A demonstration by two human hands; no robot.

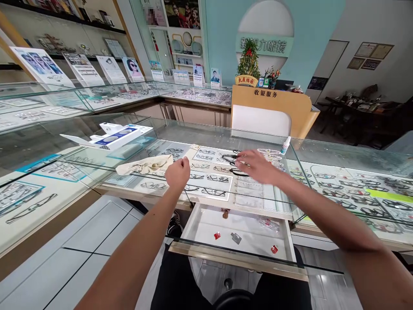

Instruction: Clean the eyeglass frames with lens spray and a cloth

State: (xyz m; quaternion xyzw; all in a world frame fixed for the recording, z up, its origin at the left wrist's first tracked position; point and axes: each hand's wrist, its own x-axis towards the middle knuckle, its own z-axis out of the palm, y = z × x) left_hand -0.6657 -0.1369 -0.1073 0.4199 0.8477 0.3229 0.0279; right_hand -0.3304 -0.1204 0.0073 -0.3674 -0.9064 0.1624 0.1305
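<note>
Holding the left hand [177,172] in a curled fist over the glass worktop [180,129], thumb uppermost, slanting the forearm up and forward behind it. Hovering just to the right of a crumpled beige cloth [145,165]; hiding the inside of the fist, so being unable to tell whether gripping any of it. Angling the right forearm inward and holding the right hand [258,165] palm down, partly open, pointing the fingers toward the left hand. Overlapping black-framed glasses [229,157] at those fingertips; being unable to tell whether gripping or merely touching them. Having a small white bottle [285,145] beyond the right hand, to its right, and an open white drawer [206,224] below both hands, nearer the body.
</note>
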